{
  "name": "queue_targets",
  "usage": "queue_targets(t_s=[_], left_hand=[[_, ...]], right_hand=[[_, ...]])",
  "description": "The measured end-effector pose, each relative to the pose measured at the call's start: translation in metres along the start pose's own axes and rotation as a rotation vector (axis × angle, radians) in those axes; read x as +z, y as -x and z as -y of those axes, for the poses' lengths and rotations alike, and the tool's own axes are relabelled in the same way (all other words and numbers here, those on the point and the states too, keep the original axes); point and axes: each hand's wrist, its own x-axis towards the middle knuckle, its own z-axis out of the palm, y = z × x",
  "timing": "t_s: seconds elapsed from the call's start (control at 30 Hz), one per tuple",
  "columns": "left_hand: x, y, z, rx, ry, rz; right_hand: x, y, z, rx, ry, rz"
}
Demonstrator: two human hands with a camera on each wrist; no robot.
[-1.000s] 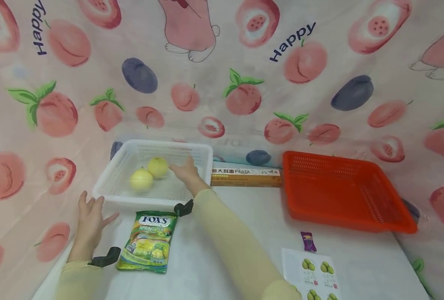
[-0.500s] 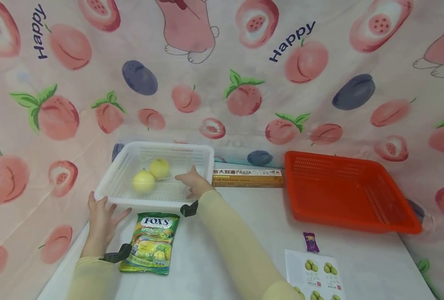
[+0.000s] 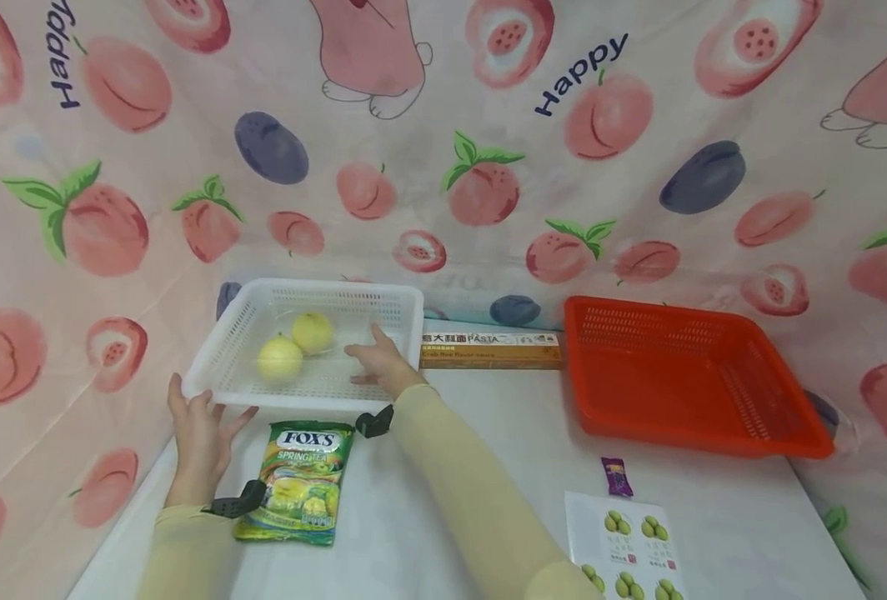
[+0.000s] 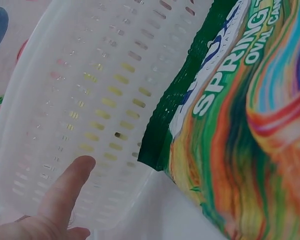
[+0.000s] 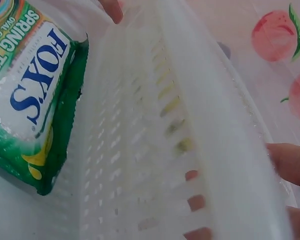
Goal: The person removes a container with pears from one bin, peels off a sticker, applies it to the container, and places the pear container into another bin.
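Note:
A white perforated basket (image 3: pixel 316 403) stands at the back left with two round yellow-green fruits (image 3: pixel 281 358) in it; a clear, shiny film or cover seems to lie around them. My left hand (image 3: pixel 199 437) is at its front left corner, fingers spread, one fingertip against the perforated wall in the left wrist view. My right hand (image 3: pixel 379 362) reaches over the front right rim into the basket, fingers partly extended, apart from the fruits. In the right wrist view its fingers (image 5: pixel 292 162) show beyond the rim. I see nothing held in either hand.
A green Fox's candy bag (image 3: pixel 297 483) lies in front of the basket. To the right are a pasta box (image 3: pixel 488 352), a red basket (image 3: pixel 684 437), a small purple packet (image 3: pixel 617 477) and a printed sheet (image 3: pixel 589 521). A fruit-patterned cloth (image 3: pixel 428 142) hangs behind the table.
My left hand has moved right, onto the white basket's front left corner. My right hand has drawn back from the fruits toward the basket's front right side. The basket and fruits stay put.

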Motion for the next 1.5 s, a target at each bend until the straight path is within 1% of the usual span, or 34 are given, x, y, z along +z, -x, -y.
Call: queue_targets(t_s=[0.2, 0.3, 0.43, 0.63, 0.73, 0.9, 1.03, 1.17, 1.23, 1.33, 1.5], left_hand=[[-0.001, 0.000, 0.000, 0.001, -0.020, -0.016], [-0.002, -0.001, 0.000, -0.002, -0.011, -0.012], [-0.002, -0.001, 0.001, -0.005, -0.006, 0.000], [-0.002, 0.000, 0.001, 0.004, 0.020, 0.001], [-0.001, 0.000, 0.000, 0.006, 0.017, 0.010], [0.000, 0.001, 0.000, 0.000, 0.021, 0.018], [-0.002, 0.001, 0.001, -0.004, 0.032, 0.016], [-0.004, 0.002, 0.002, -0.002, 0.039, 0.023], [-0.004, 0.002, 0.002, 0.003, 0.042, 0.027], [-0.004, 0.001, 0.001, 0.004, 0.055, 0.034], [-0.003, 0.001, 0.001, -0.006, 0.058, 0.036]], right_hand=[[0.004, 0.004, 0.000, -0.048, -0.059, -0.020], [0.006, 0.007, 0.002, -0.055, -0.049, -0.034], [0.009, 0.011, 0.003, -0.057, -0.008, -0.084], [0.015, 0.016, 0.004, -0.069, -0.054, -0.123], [0.016, 0.018, 0.005, -0.082, -0.040, -0.135], [0.012, 0.026, 0.009, -0.106, -0.021, -0.133], [0.010, 0.034, 0.016, -0.106, -0.010, -0.142], [0.005, 0.045, 0.025, -0.101, 0.001, -0.129], [0.002, 0.050, 0.029, -0.104, -0.012, -0.110], [-0.004, 0.059, 0.036, -0.113, -0.061, -0.076], [-0.014, 0.071, 0.047, -0.121, -0.092, -0.057]])
